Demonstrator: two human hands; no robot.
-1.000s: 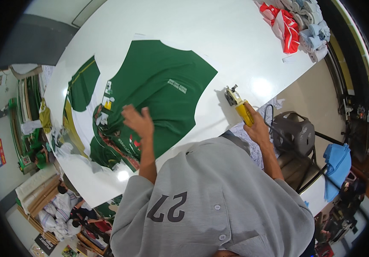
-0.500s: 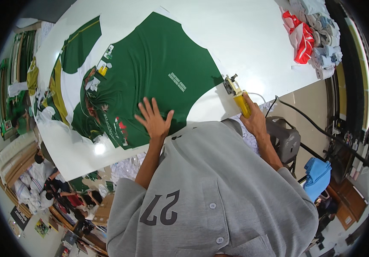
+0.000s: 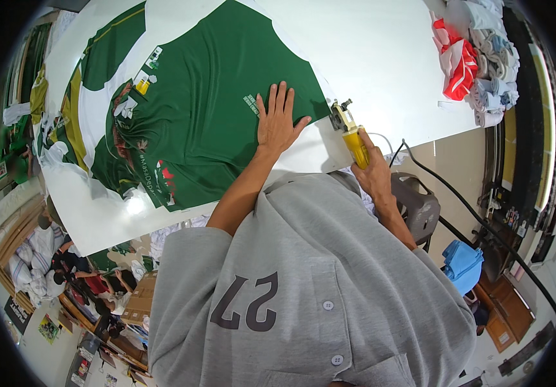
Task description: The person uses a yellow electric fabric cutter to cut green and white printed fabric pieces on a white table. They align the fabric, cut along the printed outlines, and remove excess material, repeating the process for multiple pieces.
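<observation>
A dark green printed fabric panel (image 3: 217, 84) lies spread on the white table (image 3: 381, 58), rumpled toward its left side. My left hand (image 3: 277, 122) rests flat on the panel's right part, fingers spread, just beside a small white print. In my right hand (image 3: 373, 169) is the yellow body of a handheld electric fabric cutter (image 3: 355, 145). Its metal head sits at the panel's right corner; whether the blade touches the cloth I cannot tell. A thin pale cord trails from the cutter's rear.
Rolled pale fabrics (image 3: 494, 64) and a red-and-white cloth (image 3: 457, 64) are heaped at the table's far right. More green and olive pieces (image 3: 113, 58) lie at the left. A grey chair (image 3: 415, 203) stands by the right edge, near a black cable (image 3: 478, 213). Several people sit at lower left.
My left hand has slid right and up across the green panel, its fingers closer together. My right hand still holds the cutter near the same corner. The whole view has shifted slightly.
</observation>
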